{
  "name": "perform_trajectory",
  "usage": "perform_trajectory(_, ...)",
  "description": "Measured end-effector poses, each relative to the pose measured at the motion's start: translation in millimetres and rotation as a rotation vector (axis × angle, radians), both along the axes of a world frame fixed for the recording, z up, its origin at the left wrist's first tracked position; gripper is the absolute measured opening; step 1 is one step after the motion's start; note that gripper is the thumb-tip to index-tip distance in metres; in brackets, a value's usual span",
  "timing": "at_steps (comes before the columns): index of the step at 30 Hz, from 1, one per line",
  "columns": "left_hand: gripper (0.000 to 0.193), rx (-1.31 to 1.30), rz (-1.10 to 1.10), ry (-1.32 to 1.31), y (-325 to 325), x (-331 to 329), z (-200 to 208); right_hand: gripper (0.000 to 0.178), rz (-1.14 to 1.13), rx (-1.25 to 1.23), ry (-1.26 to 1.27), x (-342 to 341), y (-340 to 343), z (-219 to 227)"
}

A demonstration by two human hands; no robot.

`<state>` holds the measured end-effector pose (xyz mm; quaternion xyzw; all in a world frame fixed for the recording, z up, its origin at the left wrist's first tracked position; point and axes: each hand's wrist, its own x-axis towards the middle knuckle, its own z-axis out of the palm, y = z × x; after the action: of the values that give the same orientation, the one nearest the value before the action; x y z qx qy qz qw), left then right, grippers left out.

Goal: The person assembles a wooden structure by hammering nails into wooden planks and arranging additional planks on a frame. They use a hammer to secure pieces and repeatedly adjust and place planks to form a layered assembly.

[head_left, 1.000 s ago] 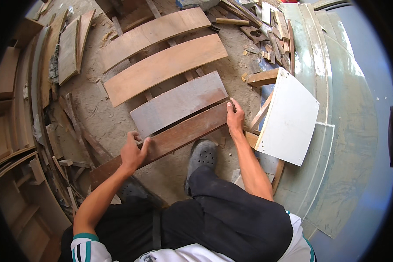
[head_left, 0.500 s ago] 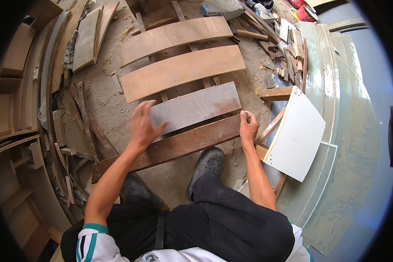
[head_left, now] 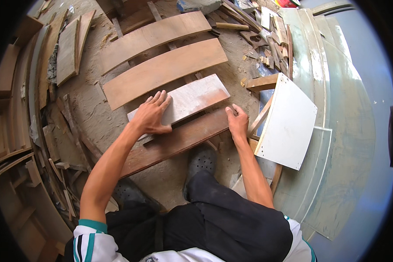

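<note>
My left hand (head_left: 153, 114) lies open, fingers spread, over the left part of a whitish board (head_left: 196, 97). Nearest to me is a dark reddish-brown plank (head_left: 174, 142); its left end runs behind my left forearm. By that plank's right end is my right hand (head_left: 238, 123), thumb and forefinger apart, other fingers partly curled, holding nothing I can see. Beyond the whitish board lie two curved tan wooden boards, a nearer one (head_left: 166, 70) and a farther one (head_left: 157, 41). All rest crosswise on wooden supports close to the ground.
At the right stands a white panel (head_left: 288, 124) on wooden pieces, beside large glass sheets (head_left: 349, 144). Scrap wood (head_left: 277, 48) is heaped at the far right. Boards (head_left: 68, 52) and wooden shelving (head_left: 19, 205) line the left. My dark clogs (head_left: 201, 163) are just below the plank.
My left hand has come down onto the whitish board. My right thumb and forefinger have parted from the brown plank's end. The view has shifted, so the boards appear farther left.
</note>
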<state>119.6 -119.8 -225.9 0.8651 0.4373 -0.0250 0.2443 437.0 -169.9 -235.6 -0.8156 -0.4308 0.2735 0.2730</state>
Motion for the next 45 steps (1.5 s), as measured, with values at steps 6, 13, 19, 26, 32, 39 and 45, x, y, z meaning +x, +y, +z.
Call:
perform_trajectory(6,0.085,-0.078,-0.054,-0.111,13.7,-17.4,6.2,0.049,0.058,-0.018,0.153,-10.7,13.6,44.1)
perform_trajectory(13,0.048,0.113,0.162,-0.153,-0.9,-8.3,43.1,0.038,0.083,0.091,0.342,-10.2,25.7,47.4)
perform_trajectory(19,0.044,0.234,0.179,-0.265,8.0,-14.6,43.2,0.039,0.026,0.402,0.622,-44.4,45.6,33.1)
perform_trajectory(26,0.033,0.175,0.206,-0.351,16.1,-18.8,42.3,0.029,-0.145,0.593,0.69,-55.0,83.9,-16.7)
perform_trajectory(32,0.033,0.079,0.21,-0.356,10.0,-16.2,53.8,0.029,-0.164,0.617,0.77,-50.6,108.2,-26.5)
perform_trajectory(39,0.052,-0.2,0.248,-0.514,22.5,-24.3,58.1,0.023,-0.439,0.589,0.984,-57.2,112.9,-34.0)
perform_trajectory(45,0.039,-0.165,0.22,-0.459,23.5,-20.7,58.9,0.022,-0.434,0.665,1.028,-58.7,123.4,-53.1)
